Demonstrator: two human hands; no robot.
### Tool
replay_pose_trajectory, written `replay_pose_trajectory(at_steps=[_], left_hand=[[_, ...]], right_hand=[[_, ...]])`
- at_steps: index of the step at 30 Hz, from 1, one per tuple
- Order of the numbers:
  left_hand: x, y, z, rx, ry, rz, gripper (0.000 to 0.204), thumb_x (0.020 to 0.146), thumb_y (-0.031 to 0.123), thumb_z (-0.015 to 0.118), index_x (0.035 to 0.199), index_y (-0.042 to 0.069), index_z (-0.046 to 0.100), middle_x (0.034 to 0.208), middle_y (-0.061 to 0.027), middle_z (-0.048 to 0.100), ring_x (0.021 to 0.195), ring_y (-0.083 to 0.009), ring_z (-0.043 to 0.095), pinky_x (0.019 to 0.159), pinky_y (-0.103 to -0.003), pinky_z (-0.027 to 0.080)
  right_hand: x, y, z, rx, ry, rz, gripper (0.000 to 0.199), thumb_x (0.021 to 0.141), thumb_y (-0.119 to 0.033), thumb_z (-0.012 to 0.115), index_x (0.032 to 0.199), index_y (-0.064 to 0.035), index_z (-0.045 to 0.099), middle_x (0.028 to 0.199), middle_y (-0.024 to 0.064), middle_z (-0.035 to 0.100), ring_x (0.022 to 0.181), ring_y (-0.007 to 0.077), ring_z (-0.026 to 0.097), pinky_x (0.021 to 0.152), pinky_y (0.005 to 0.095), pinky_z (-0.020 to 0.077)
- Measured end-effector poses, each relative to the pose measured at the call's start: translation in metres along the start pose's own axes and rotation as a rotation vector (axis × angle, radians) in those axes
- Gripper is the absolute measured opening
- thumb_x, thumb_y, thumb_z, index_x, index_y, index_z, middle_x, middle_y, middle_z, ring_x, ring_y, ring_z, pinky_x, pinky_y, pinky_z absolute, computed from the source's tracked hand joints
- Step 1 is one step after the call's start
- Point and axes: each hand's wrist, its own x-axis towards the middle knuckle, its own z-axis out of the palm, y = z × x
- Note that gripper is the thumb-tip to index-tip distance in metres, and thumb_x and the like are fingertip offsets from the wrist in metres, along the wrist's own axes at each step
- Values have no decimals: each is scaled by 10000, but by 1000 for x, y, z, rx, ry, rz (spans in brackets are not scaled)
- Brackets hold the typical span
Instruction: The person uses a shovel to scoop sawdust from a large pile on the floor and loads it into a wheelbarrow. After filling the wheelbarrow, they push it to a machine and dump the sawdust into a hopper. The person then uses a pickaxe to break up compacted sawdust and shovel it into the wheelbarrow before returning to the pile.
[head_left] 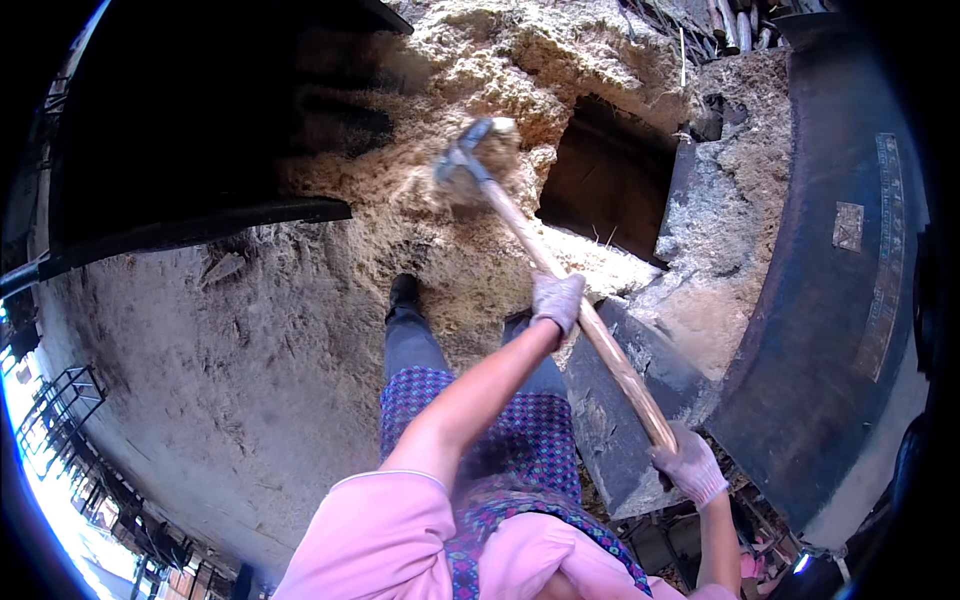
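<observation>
A long-handled hoe (530, 240) slants across the middle, its pale wooden handle running from lower right to upper left. Its dark metal head is blurred and lies against a heap of light-brown sawdust-like material (590, 45), with some of it bunched at the blade. Partway up the handle, my left hand (558, 300) is wrapped round the wood in a light knitted glove. Near the butt end my right hand (688, 465), gloved likewise, grips too. Just right of the hoe's head is a dark rectangular opening (610, 175) in the floor.
Dark metal sheeting (830, 260) curves along the right side. A grey slab (640, 400) lies beside my legs. At upper left a black edge (200, 222) borders a deeply shadowed area. Stacked sticks (740, 25) stand at the top right. My dark boot (404, 292) is on the dusty floor.
</observation>
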Motion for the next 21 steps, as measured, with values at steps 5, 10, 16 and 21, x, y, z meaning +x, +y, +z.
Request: replay_pose_trajectory(at_steps=[5, 10, 16, 21], left_hand=[[-46, 13, 33, 80, -189, -77, 512, 766, 239, 751, 1109, -18, 470, 868, -145, 642, 674, -244, 651, 614, -374, 566], [-104, 58, 6, 42, -253, -50, 550, 753, 222, 774, 1116, -38, 454, 876, -139, 636, 754, -220, 648, 655, -347, 562], [-143, 98, -45, -341, -124, -217, 422, 851, 156, 780, 1098, 7, 472, 830, -122, 649, 631, -226, 695, 548, -355, 593], [-194, 97, -67, -575, -70, -367, 267, 869, 109, 761, 1030, 33, 562, 857, -86, 639, 771, -232, 688, 709, -405, 619]], right_hand=[[-77, -25, 5, -75, 168, 32, 458, 828, -263, 755, 1176, 9, 633, 738, 138, 651, 608, 190, 619, 593, 356, 508], [-112, 9, 23, -187, 207, -145, 478, 807, -257, 776, 1181, 6, 636, 720, 160, 627, 625, 275, 641, 622, 391, 506], [-104, -8, -37, -380, 161, -137, 486, 729, -246, 792, 1153, -34, 687, 752, 203, 638, 673, 328, 666, 666, 406, 523], [-115, -43, -88, -389, -1, -141, 533, 682, -315, 791, 1150, -69, 720, 803, 182, 697, 688, 308, 686, 679, 390, 531]])
